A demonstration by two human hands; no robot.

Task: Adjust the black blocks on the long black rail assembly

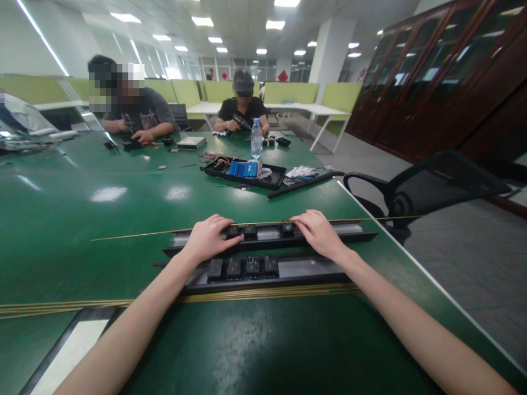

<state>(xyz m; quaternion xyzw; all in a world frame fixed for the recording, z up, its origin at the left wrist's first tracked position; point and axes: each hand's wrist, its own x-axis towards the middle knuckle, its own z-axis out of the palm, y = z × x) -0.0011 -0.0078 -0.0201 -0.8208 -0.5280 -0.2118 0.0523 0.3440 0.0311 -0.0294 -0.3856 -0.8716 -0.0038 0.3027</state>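
Observation:
A long black channel (pixel 349 238) with a pale inner face lies across the green table, holding a few square black blocks (pixel 250 232). Along its far edge runs a thin brass rod (pixel 135 236), reaching past both channel ends. My left hand (pixel 209 236) has thumb and fingers closed around the leftmost black block (pixel 233 231), fingertips by the rod. With fingertips pinched on the rod, my right hand (pixel 318 230) is beside another black block (pixel 287 228). Nearer me is a second black channel (pixel 308 267) with several black blocks (pixel 234 267) in a row.
Several brass rods (pixel 247 295) lie in front of the near channel. Farther off are a black tray (pixel 272 182) with a blue item, a water bottle (pixel 256 140) and gloves (pixel 300 174). Two people work across the table. An office chair (pixel 428 186) stands right.

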